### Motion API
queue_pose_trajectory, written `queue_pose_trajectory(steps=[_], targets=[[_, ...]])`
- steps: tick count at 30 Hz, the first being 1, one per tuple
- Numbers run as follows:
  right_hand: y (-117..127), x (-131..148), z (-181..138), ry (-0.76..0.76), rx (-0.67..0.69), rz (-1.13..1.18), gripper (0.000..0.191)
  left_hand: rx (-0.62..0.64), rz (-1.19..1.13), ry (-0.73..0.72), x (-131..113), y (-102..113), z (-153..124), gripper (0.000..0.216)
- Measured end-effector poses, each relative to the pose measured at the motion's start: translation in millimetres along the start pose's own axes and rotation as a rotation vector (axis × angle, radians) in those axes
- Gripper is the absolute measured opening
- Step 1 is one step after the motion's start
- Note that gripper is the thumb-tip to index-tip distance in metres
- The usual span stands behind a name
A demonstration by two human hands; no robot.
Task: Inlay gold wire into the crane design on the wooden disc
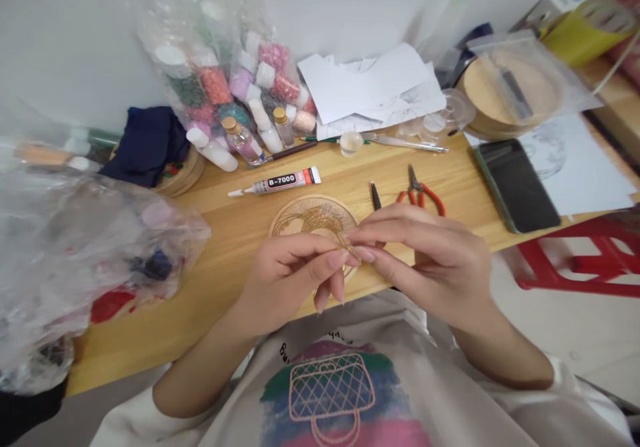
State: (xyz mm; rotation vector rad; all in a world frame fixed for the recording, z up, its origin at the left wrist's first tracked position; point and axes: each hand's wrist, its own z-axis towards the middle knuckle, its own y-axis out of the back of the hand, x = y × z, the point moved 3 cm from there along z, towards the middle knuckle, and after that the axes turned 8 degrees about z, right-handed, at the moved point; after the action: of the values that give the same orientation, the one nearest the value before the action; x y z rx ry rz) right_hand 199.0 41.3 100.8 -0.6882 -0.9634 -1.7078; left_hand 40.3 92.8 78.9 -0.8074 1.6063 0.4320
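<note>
Over the table's front edge, my left hand (293,273) and my right hand (433,257) meet fingertip to fingertip. Both pinch a thin gold-coloured piece (349,249), perhaps wire or chain; most of it is hidden by the fingers. Beneath and just behind them lies a round wooden disc (300,208) with a dark line design, partly covered by my hands. Beyond my right hand are red-handled pliers (416,185) and a black pointed tool (375,195), its lower end close to my fingers. A B-7000 glue tube (285,181) rests behind the disc.
Clear bags with jars of coloured bits (235,87) stand against the wall. A crumpled plastic bag (100,253) covers the left side. Papers (370,87), a craft knife (410,143) and a small cup (351,143) lie at the back. To the right is a phone (520,183).
</note>
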Motion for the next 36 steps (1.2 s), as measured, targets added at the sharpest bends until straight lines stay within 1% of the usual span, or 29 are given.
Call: queue_pose_trajectory(steps=[5,8,11,14,18,22,30,36], targets=[[2,0,-2,0.017,0.018,0.026,0.014,0.067,-0.107,0.091,6,-4,1,0.025],[3,0,-3,0.04,0.031,0.009,0.013,0.109,-0.182,0.151,10,-6,1,0.029],[4,0,-6,0.083,0.037,-0.008,0.014,0.117,-0.193,0.201,11,-8,1,0.033],[4,1,-8,0.096,0.023,-0.044,0.016,0.125,-0.233,0.227,10,-11,1,0.033],[5,1,-11,0.079,-0.021,-0.073,0.016,0.117,-0.295,0.241,9,-15,2,0.03],[5,1,-13,0.056,-0.048,-0.061,0.018,0.116,-0.299,0.261,10,-18,3,0.03],[8,1,-12,0.042,-0.064,0.038,0.018,0.164,-0.321,0.209,11,-20,4,0.023],[8,-1,-14,0.031,-0.09,0.094,0.02,0.163,-0.311,0.18,10,-23,4,0.021]])
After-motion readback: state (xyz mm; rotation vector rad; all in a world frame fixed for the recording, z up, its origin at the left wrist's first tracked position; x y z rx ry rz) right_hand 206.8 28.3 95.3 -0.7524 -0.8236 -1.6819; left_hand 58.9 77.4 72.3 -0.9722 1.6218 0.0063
